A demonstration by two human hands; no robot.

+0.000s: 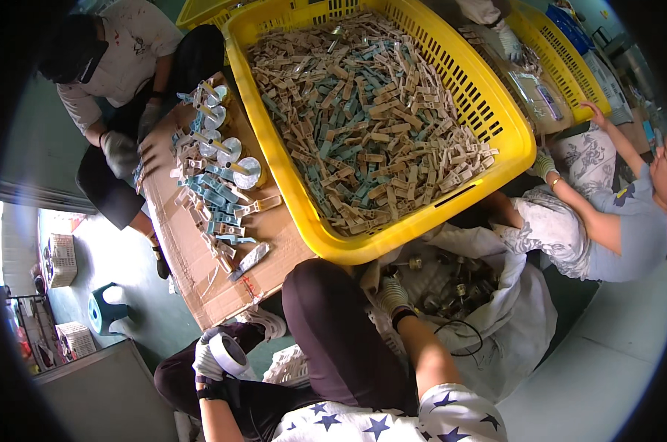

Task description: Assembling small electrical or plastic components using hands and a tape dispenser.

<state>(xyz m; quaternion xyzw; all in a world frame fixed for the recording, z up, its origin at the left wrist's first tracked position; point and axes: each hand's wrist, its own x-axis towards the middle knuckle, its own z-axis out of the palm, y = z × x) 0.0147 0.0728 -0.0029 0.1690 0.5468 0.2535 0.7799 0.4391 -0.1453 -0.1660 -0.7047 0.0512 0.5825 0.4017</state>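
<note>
My left hand (207, 364), in a pale knit glove, is closed on a white ring-shaped roll (229, 353) above my left thigh. My right hand (393, 296), gloved too, reaches in at the near-left side of a white woven sack (521, 313). Inside it lie many dark parts with brass-coloured metal ends (462, 289). The right fingertips are too dark and small to make out, so a grip there cannot be told. Just beyond my knee stands a big yellow basket (333, 250) heaped with tan and blue-green plastic clips (378, 125).
On a cardboard-topped table (201, 287) at the left lie blue and tan clips (216, 195) and several clear discs with rods (230, 151). A person (120, 66) sits behind it; another (613, 214) sits at the right. A gloved hand (510, 44) shows at the top. A stool (107, 308) stands lower left.
</note>
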